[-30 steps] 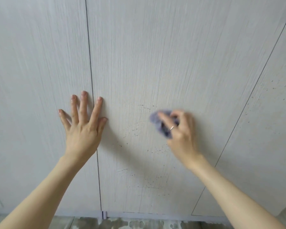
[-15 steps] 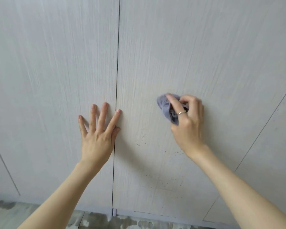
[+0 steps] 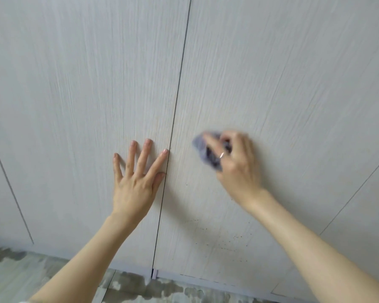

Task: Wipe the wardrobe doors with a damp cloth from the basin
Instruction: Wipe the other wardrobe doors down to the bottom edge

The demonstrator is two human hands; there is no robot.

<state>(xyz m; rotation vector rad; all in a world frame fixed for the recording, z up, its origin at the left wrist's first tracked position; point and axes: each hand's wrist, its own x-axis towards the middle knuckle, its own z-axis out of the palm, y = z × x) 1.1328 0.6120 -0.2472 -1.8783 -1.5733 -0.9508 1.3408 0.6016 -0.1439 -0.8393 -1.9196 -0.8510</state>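
1. Seam (image 3: 175, 119) between the two middle wardrobe doors is my landmark: a thin dark line running from the top of the view down to the plinth.

2. Far left of the seam, another door gap (image 3: 9, 184) slants down toward the floor.

3. Just left of the seam, my left hand (image 3: 136, 182) lies flat on the left door (image 3: 74, 95), fingers straight and spread, holding nothing. My forefinger tip and thumb reach right up to the seam.

4. Right of the seam, on the right door (image 3: 282, 73), my right hand (image 3: 236, 165) has its fingers curled round a bunched grey-blue cloth (image 3: 208, 152) and presses it against the panel. Both hand and cloth are blurred. A ring (image 3: 221, 155) shows on one finger.

5. Below that hand, lower on the same door, small dark specks (image 3: 223, 239) are scattered over the pale wood grain.

6. Far right of the seam, one more door gap (image 3: 354, 193) runs diagonally.

7. Under the seam's lower end, a mottled grey-and-cream floor (image 3: 140, 285) meets the foot of the wardrobe.
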